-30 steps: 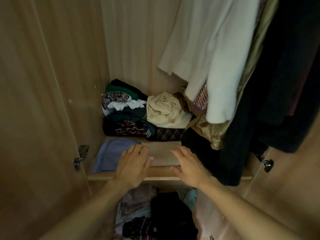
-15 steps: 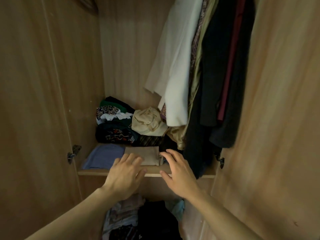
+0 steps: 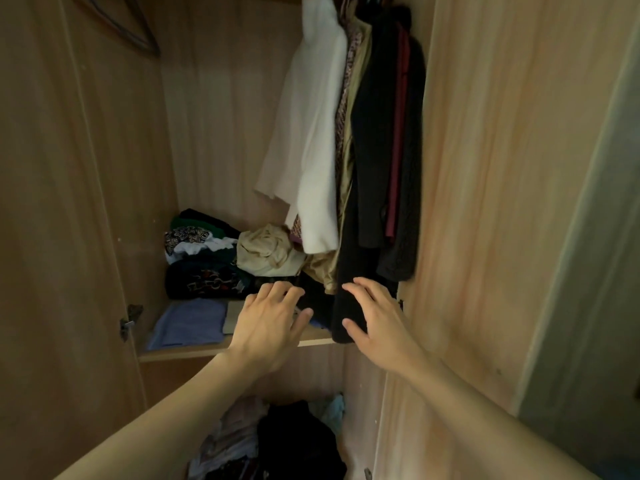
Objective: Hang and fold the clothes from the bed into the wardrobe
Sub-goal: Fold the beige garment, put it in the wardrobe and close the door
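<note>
The wardrobe shelf (image 3: 180,353) carries a folded blue garment (image 3: 188,325) and, beside it, a folded beige garment (image 3: 232,318) mostly hidden by my left hand (image 3: 268,327). That hand hovers in front of the shelf, fingers spread, holding nothing. My right hand (image 3: 375,322) is also empty with fingers apart, just in front of a hanging black coat (image 3: 374,168). A white garment (image 3: 311,143) hangs to the coat's left. Stacked folded clothes (image 3: 201,261) and a crumpled cream cloth (image 3: 268,252) lie at the back of the shelf.
The left wardrobe door (image 3: 52,237) stands open with a hinge (image 3: 130,320) near the shelf. The right wooden panel (image 3: 485,202) is close to my right arm. An empty hanger (image 3: 128,26) hangs top left. Jumbled clothes (image 3: 270,441) fill the compartment below.
Both hands have lifted off the folded beige garment and drawn back from the shelf, shifting right. The view has tilted up and pulled back, showing more of the hanging clothes.
</note>
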Demonstrator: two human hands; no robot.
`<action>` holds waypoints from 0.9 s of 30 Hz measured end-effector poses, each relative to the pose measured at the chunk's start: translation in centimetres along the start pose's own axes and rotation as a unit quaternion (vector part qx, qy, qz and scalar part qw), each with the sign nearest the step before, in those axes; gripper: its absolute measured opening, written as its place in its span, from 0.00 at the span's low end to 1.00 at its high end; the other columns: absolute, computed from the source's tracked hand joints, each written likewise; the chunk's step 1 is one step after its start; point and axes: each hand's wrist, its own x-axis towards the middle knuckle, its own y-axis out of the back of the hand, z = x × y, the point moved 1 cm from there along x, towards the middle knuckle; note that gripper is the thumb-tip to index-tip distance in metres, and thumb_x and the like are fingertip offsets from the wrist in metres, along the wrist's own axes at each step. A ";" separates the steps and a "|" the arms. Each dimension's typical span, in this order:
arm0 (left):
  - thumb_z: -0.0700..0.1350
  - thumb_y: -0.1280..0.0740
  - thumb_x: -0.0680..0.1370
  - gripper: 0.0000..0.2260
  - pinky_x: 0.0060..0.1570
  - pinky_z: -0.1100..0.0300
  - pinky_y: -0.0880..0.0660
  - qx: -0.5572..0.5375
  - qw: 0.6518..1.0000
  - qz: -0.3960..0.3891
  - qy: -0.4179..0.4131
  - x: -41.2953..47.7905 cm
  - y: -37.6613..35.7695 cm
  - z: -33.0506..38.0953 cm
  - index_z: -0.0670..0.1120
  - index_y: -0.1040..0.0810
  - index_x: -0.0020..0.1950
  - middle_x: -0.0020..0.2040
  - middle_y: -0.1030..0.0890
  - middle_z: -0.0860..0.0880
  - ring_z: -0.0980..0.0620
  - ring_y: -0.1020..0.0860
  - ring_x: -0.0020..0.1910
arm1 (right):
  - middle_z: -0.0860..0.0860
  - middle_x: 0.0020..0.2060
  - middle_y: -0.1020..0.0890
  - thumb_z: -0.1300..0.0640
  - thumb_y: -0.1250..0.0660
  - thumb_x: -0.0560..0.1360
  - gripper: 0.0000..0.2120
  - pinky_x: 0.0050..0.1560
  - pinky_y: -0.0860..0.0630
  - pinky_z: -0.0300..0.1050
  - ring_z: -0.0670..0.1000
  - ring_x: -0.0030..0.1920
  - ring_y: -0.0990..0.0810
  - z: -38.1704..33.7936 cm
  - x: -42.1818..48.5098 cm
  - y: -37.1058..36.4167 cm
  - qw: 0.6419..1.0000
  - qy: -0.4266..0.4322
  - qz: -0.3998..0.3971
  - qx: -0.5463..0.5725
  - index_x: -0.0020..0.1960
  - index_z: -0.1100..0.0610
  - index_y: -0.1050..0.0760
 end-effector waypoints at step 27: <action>0.57 0.37 0.79 0.19 0.61 0.48 0.30 -0.027 0.995 0.020 -0.090 1.1 -1.7 13.0 0.52 0.26 0.68 0.67 0.27 0.51 0.47 0.28 0.65 | 0.58 0.71 0.32 0.62 0.31 0.75 0.23 0.73 0.39 0.60 0.57 0.73 0.37 5.0 -8.9 15.6 0.980 -0.115 0.092 -0.132 0.70 0.59 0.29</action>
